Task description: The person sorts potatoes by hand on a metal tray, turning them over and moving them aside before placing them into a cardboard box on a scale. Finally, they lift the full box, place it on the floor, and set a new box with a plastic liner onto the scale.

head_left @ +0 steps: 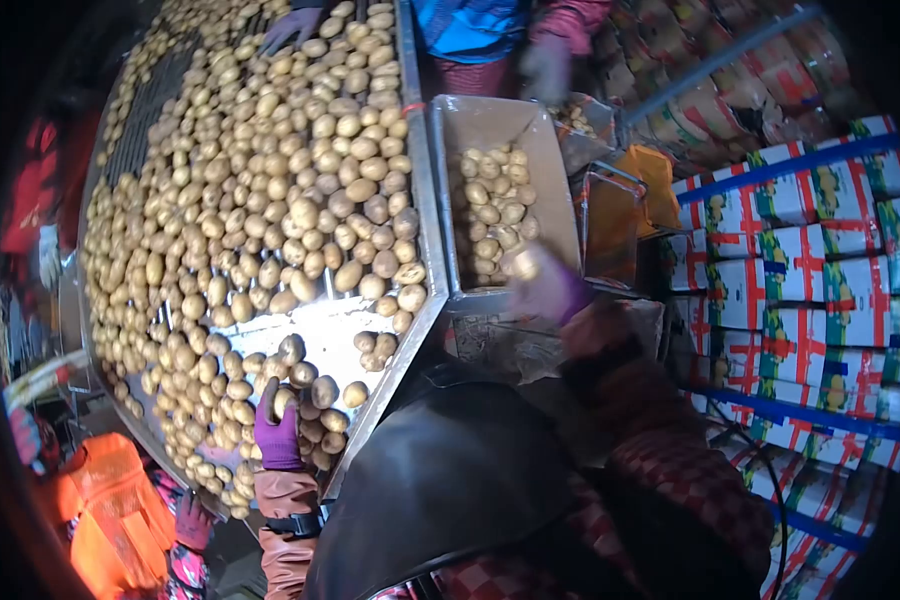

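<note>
My left hand point(278, 430), in a purple glove, reaches over the near end of a metal sorting table point(315, 325). Its fingers close around a potato point(283, 403), and several loose potatoes point(320, 393) lie right beside it. My right hand point(548, 288), also gloved and blurred by motion, is over the near right side of a lined cardboard box point(550, 180). A tan potato point(523, 265) shows at its fingertips. Inside that box, more potatoes point(495, 200) are heaped along the middle.
A metal rim point(422, 200) separates the table from the box. Across from me, a co-worker's gloved hand point(547, 68) is near a smaller box of potatoes point(580, 120). Stacked printed cartons point(800, 270) fill the right side. Another person in an orange vest point(115, 510) stands lower left.
</note>
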The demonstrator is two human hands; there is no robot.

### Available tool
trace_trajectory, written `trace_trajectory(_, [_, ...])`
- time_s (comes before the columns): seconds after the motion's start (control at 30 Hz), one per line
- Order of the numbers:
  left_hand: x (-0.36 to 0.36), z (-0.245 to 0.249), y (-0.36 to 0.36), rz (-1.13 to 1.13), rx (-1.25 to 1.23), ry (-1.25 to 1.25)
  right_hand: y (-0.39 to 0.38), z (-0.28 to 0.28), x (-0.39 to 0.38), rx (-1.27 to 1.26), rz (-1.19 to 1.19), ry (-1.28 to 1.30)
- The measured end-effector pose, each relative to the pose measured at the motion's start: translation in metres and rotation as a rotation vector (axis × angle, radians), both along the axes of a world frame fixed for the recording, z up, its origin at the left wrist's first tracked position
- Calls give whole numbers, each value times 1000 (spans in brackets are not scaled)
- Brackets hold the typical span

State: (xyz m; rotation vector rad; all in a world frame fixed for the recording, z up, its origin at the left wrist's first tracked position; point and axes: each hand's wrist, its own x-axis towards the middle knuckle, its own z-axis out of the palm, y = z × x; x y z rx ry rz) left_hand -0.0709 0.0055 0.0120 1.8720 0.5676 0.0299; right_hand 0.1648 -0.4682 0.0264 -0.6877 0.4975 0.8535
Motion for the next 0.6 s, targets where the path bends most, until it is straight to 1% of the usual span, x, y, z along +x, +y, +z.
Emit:
trace_trajectory(0.03, [10, 4, -4, -75, 99, 17, -32, 9, 15, -19, -101, -41])
trace_trajectory(0.1, [33, 6, -13, -102, 87, -24, -91, 26, 48, -27, -297, -177])
trace_trajectory(0.17, [56, -2, -19, -100, -67, -58, -124, 43, 71, -1, -436, -250])
trace_trajectory(0.23, [85, 13, -39, -63, -227, 49, -114, 62, 84, -32, -425, -285])
trace_trajectory(0.27, [99, 21, -51, -44, -328, 103, -94, 64, 84, -94, -336, -289])
trace_trajectory(0.3, [113, 30, -64, -21, -431, 156, -58, 66, 77, -178, -189, -271])
trace_trajectory(0.33, [128, 41, -81, -97, -452, 145, -17, 66, 64, -230, -15, -224])
trace_trajectory(0.37, [141, 54, -99, -169, -470, 132, 24, 66, 49, -222, 159, -149])
trace_trajectory(0.4, [149, 67, -121, -295, -478, 50, 44, 19, 34, -19, 234, -193])
trace_trajectory(0.43, [154, 77, -135, -419, -483, -29, 75, 31, 21, 14, 366, -233])
trace_trajectory(0.47, [157, 81, -138, -550, -265, -10, 101, 33, 9, 69, 401, -278])
trace_trajectory(0.5, [154, 89, -140, -528, -383, 6, 111, 33, 5, -12, 503, -365])
trace_trajectory(0.57, [139, 77, -116, -374, -444, 93, 109, 38, 16, -5, 601, -303])
trace_trajectory(0.6, [124, 49, -97, -226, -367, 110, 105, 25, 23, -65, 587, -258])
